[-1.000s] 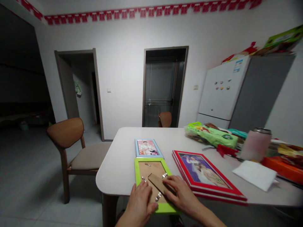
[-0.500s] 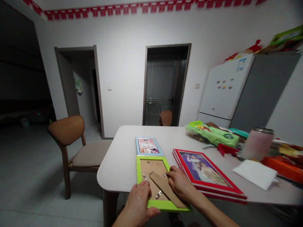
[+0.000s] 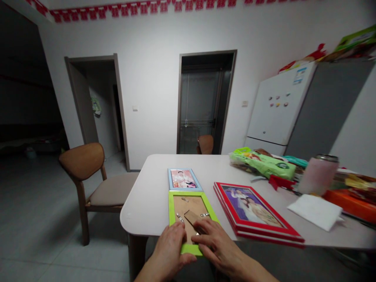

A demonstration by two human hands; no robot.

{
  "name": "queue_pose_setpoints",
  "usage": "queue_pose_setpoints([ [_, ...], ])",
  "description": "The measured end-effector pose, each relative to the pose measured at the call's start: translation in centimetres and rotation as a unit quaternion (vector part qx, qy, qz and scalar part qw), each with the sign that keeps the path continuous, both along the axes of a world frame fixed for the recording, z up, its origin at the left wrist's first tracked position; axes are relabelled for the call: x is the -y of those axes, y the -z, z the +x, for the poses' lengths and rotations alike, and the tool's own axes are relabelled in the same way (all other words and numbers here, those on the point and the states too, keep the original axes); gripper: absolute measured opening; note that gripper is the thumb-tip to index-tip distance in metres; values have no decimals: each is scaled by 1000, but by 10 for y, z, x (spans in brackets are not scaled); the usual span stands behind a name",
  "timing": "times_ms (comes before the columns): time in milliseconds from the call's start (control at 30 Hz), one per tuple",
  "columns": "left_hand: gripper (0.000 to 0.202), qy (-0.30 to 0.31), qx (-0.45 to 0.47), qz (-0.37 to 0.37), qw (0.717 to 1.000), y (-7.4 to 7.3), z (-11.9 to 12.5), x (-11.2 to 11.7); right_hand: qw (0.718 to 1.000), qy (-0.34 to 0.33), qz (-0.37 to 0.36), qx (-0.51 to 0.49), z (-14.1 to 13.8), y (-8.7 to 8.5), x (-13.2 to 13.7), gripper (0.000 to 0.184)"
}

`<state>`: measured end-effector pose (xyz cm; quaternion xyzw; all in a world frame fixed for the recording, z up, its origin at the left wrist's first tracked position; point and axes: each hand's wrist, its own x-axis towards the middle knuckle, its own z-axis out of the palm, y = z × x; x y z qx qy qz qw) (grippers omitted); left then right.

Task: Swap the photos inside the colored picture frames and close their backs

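A lime green picture frame point(image 3: 173, 201) lies face down at the near edge of the white table point(image 3: 147, 199), its brown backing board point(image 3: 189, 203) with small metal clips and a cardboard stand point(image 3: 190, 216) showing. My left hand point(image 3: 170, 244) rests on the frame's near left part, fingers flat on the backing. My right hand point(image 3: 213, 244) lies over the frame's near right part and the lower end of the stand, fingers spread. A small blue picture frame point(image 3: 183, 179) lies face up just beyond. Red picture frames point(image 3: 254, 209) are stacked to the right.
A wooden chair point(image 3: 91, 178) stands left of the table. On the right of the table lie a green packet point(image 3: 263, 164), a pink cup point(image 3: 319, 175), a white paper point(image 3: 314, 211) and an orange box point(image 3: 352, 201). A white fridge point(image 3: 277, 109) and two dark doorways are behind.
My right hand has slid from the frame's right side down toward me, over the lower end of the stand. My left hand stays on the near left part. The view shifted slightly.
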<state>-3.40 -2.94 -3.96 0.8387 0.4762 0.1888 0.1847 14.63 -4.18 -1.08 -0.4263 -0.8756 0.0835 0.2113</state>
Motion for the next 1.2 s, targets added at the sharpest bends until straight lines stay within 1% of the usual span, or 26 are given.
queue_pose_setpoints([
  [133,67,3,5,2,1000,-1,-1,0,1000,-14,-7,-1,3,-2,3,24],
  [233,68,3,15,7,1000,1,0,-1,1000,-13,-8,-5,3,-1,-1,26],
  [367,64,1,21,18,1000,3,2,-2,999,28,-6,-25,-9,5,-23,29],
  [467,52,5,35,31,999,4,1,-3,998,58,1,-11,-25,9,-44,28],
  [567,39,24,62,37,997,5,-1,-5,999,48,-3,25,-36,10,-56,24],
  [633,39,31,73,37,996,7,-3,-6,999,37,-2,32,-39,10,-58,23],
  [767,44,27,70,28,997,10,-5,-7,999,45,-2,4,-39,11,-57,28],
  [867,41,30,71,23,997,10,-5,-6,999,42,-11,0,-39,11,-56,29],
  [967,38,30,79,25,996,9,-5,-6,1000,22,-18,6,-40,10,-55,28],
  [1067,36,29,81,31,996,8,-4,-6,1000,-4,-16,13,-41,10,-53,23],
  [1133,37,27,78,33,996,9,-4,-6,1000,-14,-11,9,-40,12,-53,20],
  [1200,40,23,77,32,996,10,-5,-6,1000,-16,-7,-1,-37,14,-58,22],
])
